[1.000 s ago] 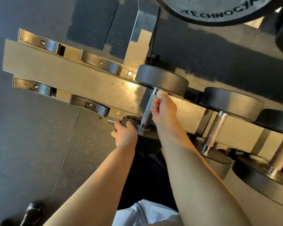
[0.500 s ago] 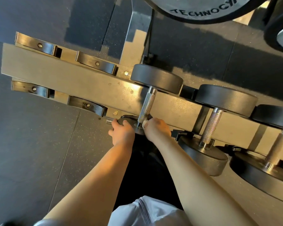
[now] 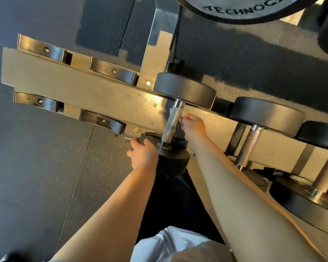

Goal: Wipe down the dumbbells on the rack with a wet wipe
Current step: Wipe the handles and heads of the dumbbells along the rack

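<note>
A black dumbbell with a knurled steel handle [image 3: 172, 124] lies across the metal rack [image 3: 80, 91]. Its far head [image 3: 185, 90] rests on the back rail. My left hand [image 3: 143, 153] grips the rim of its near head [image 3: 173, 161]. My right hand [image 3: 194, 127] is against the right side of the handle, at its middle, with a white wet wipe [image 3: 179, 121] pinched in the fingers. Only a small edge of the wipe shows.
Two more dumbbells [image 3: 250, 144] [image 3: 326, 173] sit to the right on the rack. Empty steel cradles [image 3: 113, 71] [image 3: 101, 121] line the rack's left half. A large Technogym weight plate [image 3: 240, 10] is at the top. Dark rubber floor lies all around.
My right hand with the wipe slid down the handle to the near head, then back up to the middle of the handle. My left hand stayed on the near head.
</note>
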